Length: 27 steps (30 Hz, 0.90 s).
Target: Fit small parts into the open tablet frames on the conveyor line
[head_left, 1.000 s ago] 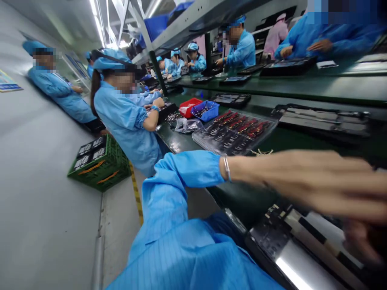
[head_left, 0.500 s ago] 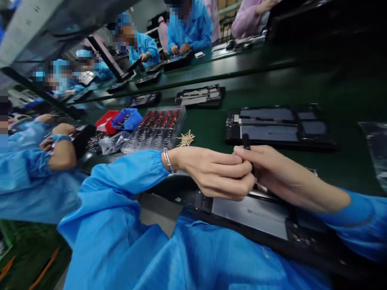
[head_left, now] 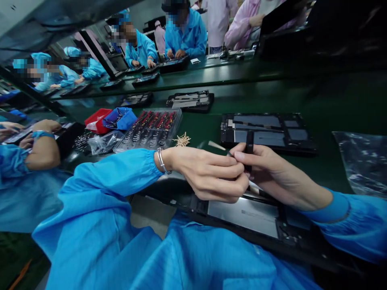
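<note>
My left hand (head_left: 213,171), a metal bangle at its wrist, has its fingers closed and meets my right hand (head_left: 266,163) at the fingertips. My right hand grips a slim black bar-shaped object (head_left: 249,143) standing upright between thumb and fingers. A thin pale strip (head_left: 216,145) with a dark end sticks out where the fingertips meet; I cannot tell which hand pinches it. What lies inside my left fingers is hidden. Below both hands, an opened black tablet-like device (head_left: 242,213) with a silver battery plate rests near my lap, partly covered by the hands.
Another opened device (head_left: 266,129) lies behind my hands. To the left are a clear compartment tray (head_left: 148,129), a pile of pale strips (head_left: 182,140), a blue bin (head_left: 121,119) and a red bin (head_left: 98,121). A plastic bag (head_left: 363,161) lies right. Co-workers sit left and across.
The view has shifted, moving the bench things leftward. The pale strip now shows at my fingertips, and more of the black object stands above my right thumb.
</note>
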Available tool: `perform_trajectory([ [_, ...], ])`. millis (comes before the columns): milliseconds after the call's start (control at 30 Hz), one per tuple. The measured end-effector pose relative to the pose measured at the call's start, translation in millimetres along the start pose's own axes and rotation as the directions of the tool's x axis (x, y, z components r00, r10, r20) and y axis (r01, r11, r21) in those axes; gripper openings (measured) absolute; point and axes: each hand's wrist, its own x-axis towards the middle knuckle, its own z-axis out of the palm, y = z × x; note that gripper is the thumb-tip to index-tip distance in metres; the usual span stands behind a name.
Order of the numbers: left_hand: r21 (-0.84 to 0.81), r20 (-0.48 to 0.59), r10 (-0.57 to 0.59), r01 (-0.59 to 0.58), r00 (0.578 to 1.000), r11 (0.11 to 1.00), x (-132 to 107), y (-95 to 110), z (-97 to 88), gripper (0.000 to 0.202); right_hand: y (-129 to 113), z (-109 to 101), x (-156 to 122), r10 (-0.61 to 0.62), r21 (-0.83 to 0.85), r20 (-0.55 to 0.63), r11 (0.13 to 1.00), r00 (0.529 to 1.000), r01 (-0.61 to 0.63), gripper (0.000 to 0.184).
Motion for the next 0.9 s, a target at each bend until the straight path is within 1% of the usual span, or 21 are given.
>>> perform_trajectory([
  [67,0.002,-0.068,0.008,-0.008,0.998,1.000,-1.8,2.1,5.0,0.025,-0.6,-0.7,-1.4,0.070,0.110,-0.015,0.992,0.997,-0.068,0.039],
  [100,0.008,-0.072,0.010,-0.009,0.997,1.000,-3.1,2.7,8.0,0.025,0.1,-0.6,-1.6,0.102,0.164,-0.009,0.981,0.995,-0.099,0.039],
  [133,0.017,-0.063,0.015,-0.014,0.998,1.000,-4.4,3.0,11.1,0.025,1.6,-0.2,-1.4,0.102,0.177,-0.012,0.979,0.995,-0.098,0.038],
  [200,0.070,-0.046,0.045,-0.042,0.998,0.997,-7.0,3.1,17.2,0.026,5.5,0.8,0.0,0.071,0.169,-0.031,0.983,0.997,-0.065,0.035],
  [233,0.121,-0.063,0.076,-0.068,0.995,0.990,-8.3,3.1,20.4,0.026,7.6,1.0,1.1,0.048,0.156,-0.047,0.987,0.998,-0.040,0.034],
  [267,0.187,-0.105,0.119,-0.098,0.987,0.977,-9.5,3.5,23.6,0.024,9.6,0.8,2.3,0.017,0.133,-0.068,0.991,0.998,-0.008,0.033],
  [300,0.257,-0.169,0.161,-0.114,0.972,0.960,-10.8,4.4,26.8,0.022,11.2,0.2,3.5,-0.025,0.097,-0.096,0.995,0.995,0.034,0.033],
  [333,0.314,-0.256,0.179,-0.093,0.950,0.945,-11.9,5.9,30.1,0.019,12.5,-1.0,4.5,-0.079,0.045,-0.130,0.995,0.988,0.086,0.032],
  [367,0.335,-0.353,0.147,-0.022,0.924,0.942,-12.9,8.0,33.0,0.015,13.3,-2.5,5.3,-0.144,-0.029,-0.165,0.989,0.976,0.142,0.031],
  [400,0.316,-0.451,0.062,0.094,0.890,0.944,-13.6,10.6,35.5,0.011,13.8,-4.1,5.8,-0.216,-0.120,-0.194,0.973,0.957,0.196,0.029],
  [433,0.265,-0.530,-0.068,0.241,0.845,0.934,-13.9,13.5,37.2,0.011,14.0,-5.7,5.9,-0.289,-0.220,-0.206,0.945,0.935,0.243,0.026],
  [467,0.205,-0.573,-0.212,0.389,0.792,0.898,-13.9,16.5,38.2,0.013,14.0,-7.1,5.6,-0.357,-0.317,-0.205,0.905,0.911,0.283,0.022],
  [500,0.164,-0.577,-0.341,0.514,0.742,0.842,-13.5,19.2,38.5,0.016,14.0,-7.9,4.9,-0.417,-0.404,-0.195,0.859,0.888,0.315,0.018],
  [533,0.156,-0.555,-0.435,0.603,0.708,0.782,-12.9,21.5,38.1,0.017,13.9,-8.3,4.0,-0.467,-0.477,-0.181,0.811,0.865,0.338,0.015],
  [567,0.177,-0.520,-0.495,0.655,0.696,0.735,-12.2,23.2,37.4,0.018,14.0,-8.1,3.0,-0.506,-0.537,-0.168,0.767,0.846,0.352,0.014],
  [633,0.245,-0.436,-0.555,0.687,0.708,0.684,-10.8,25.5,35.6,0.020,14.2,-6.8,0.7,-0.559,-0.625,-0.146,0.692,0.816,0.363,0.013],
  [700,0.291,-0.373,-0.586,0.690,0.720,0.662,-9.8,27.1,34.0,0.021,14.7,-5.2,-1.0,-0.590,-0.677,-0.111,0.635,0.800,0.374,0.014],
  [800,0.317,-0.333,-0.608,0.693,0.721,0.648,-7.9,31.1,32.6,0.020,15.3,-4.3,-1.6,-0.620,-0.713,-0.053,0.572,0.783,0.405,0.013],
  [900,0.316,-0.316,-0.620,0.696,0.718,0.645,-4.7,36.7,32.3,0.020,16.1,-5.5,-0.3,-0.623,-0.724,-0.007,0.542,0.782,0.426,0.013],
])
